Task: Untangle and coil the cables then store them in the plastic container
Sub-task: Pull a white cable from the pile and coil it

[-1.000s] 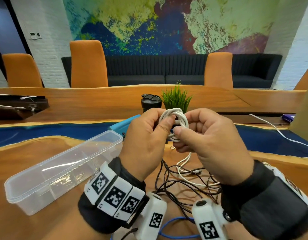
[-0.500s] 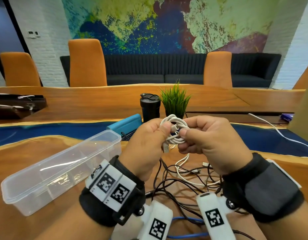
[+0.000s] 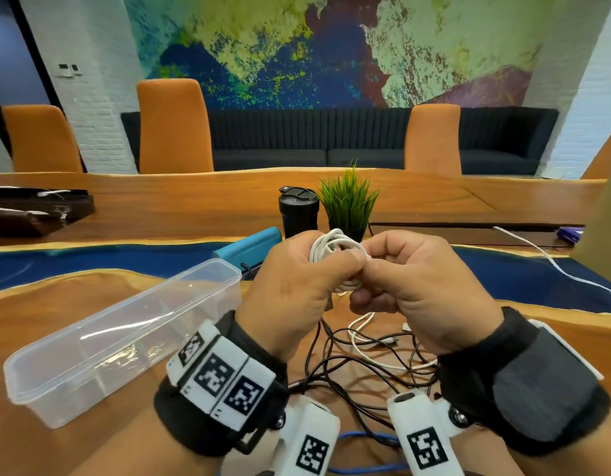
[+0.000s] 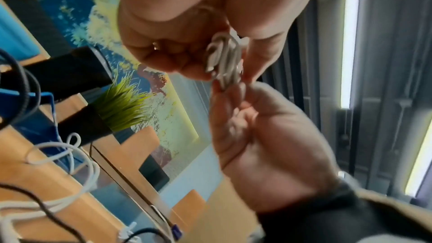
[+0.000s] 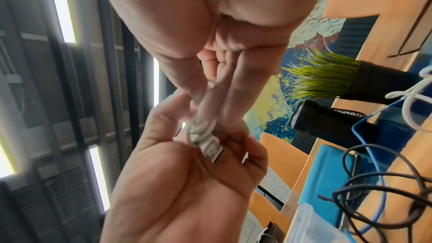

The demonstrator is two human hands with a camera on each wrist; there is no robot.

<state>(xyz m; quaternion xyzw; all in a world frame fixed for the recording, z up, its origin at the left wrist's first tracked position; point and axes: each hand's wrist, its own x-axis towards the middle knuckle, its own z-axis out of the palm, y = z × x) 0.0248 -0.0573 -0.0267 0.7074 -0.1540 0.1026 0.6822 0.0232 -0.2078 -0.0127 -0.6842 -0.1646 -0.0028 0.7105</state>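
Your fingers are all curled in tight: the left hand [image 3: 293, 290] has thumb and fingers wrapped round the white coiled cable [image 3: 335, 250], and the right hand [image 3: 417, 286] pinches that same coil from the other side, thumb tips almost meeting in the middle. You're holding it up above the table, in front of your chest, clear of everything below. From the right wrist view, the cable's flat USB plug [image 5: 211, 151] pokes out of the bundle against your left palm, loops knotted just above it. From the left wrist view the loops sit edge-on, squeezed between your left fingers [image 4: 168, 58] and thumb.

Now sweep left to right. Far left, the clear plastic container [image 3: 32, 379] lies open on the wooden table [image 3: 56, 304], at an angle, with no cable visible in it. Just beyond its far end sits a blue box [image 3: 249, 245]. Behind your hands stand a black tumbler [image 3: 298, 214] and, beside it, a small potted grass plant [image 3: 348, 201]. Under your hands lies the tangle of black cables [image 3: 359, 369], with a loose white cable [image 3: 369, 338] threaded through it and a blue cable [image 3: 362, 438] nearest you, between your wrists. Off to the right, another white cable [image 3: 551, 262] trails across the blue strip of the table.
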